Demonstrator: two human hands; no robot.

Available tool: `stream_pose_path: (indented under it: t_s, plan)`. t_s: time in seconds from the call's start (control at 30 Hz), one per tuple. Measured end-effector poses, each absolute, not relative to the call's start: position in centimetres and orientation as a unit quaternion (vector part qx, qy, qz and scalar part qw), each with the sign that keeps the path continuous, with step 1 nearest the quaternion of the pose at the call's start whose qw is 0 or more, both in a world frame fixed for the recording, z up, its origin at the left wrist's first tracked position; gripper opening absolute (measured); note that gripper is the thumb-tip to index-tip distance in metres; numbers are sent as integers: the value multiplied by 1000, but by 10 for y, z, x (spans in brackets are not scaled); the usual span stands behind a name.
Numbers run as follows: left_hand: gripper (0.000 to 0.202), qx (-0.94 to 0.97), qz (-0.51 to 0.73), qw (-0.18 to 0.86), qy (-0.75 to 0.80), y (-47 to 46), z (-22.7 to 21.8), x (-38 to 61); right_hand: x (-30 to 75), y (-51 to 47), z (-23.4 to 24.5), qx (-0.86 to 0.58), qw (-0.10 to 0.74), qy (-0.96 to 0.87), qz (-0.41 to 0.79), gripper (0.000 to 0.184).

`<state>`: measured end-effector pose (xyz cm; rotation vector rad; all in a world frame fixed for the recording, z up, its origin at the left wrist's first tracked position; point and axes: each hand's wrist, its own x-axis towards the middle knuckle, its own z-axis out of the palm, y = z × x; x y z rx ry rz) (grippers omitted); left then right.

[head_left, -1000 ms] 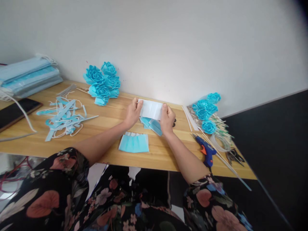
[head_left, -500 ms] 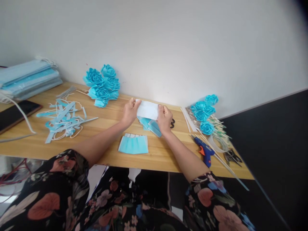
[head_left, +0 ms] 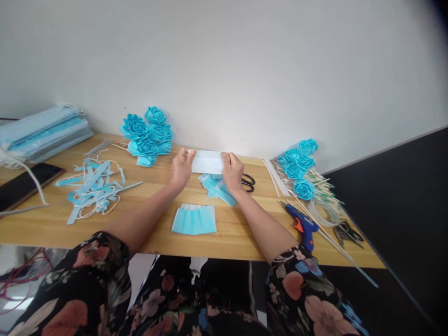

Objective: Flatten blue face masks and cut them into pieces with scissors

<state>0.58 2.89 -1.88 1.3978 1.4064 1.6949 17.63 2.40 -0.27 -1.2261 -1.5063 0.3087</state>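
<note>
Left grip: the left hand [head_left: 182, 168] pinches the left end of a white sheet [head_left: 207, 161], thumb on the near side.
Right grip: the right hand [head_left: 233, 172] pinches the opposite end in like manner; its fingers behind the sheet are hidden.
White sheet, position: between the two hands, apparently raised over the far half of the bench [head_left: 238, 233].
White sheet, direction: long axis side to side, near level, from one hand to the other; broad face towards the wearer.
White sheet, condition: nearly flat between the thumbs; no sharp fold noted.
Sound handling, in my judgement: matched pinches at equal height, with light, even tension along the long axis; a harder pull on one side would likely skew or tear the thin material.
Below the hands: overlapping blue pieces [head_left: 224, 192], partly masked by the right hand; black-handled scissors [head_left: 249, 182] just beyond that hand.
Nearer the body: a pleated blue piece [head_left: 194, 220] lying flat, long axis also side to side.
Outer left: strip offcuts [head_left: 93, 186] and blue flowers [head_left: 143, 140].
Outer right: glue gun [head_left: 303, 224], nozzle pointing away and leftward.
</note>
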Motion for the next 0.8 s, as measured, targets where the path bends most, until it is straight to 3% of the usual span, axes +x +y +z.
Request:
stream_pose_path:
  t_s: [0.4,0.8]
  plan:
    - [29,384,624,477,485,27,-15,11,172,21,-7,-511,566,-615,201,44]
    - [35,390,611,507,466,22,-15,15,174,15,-9,-507,588,-561,286,48]
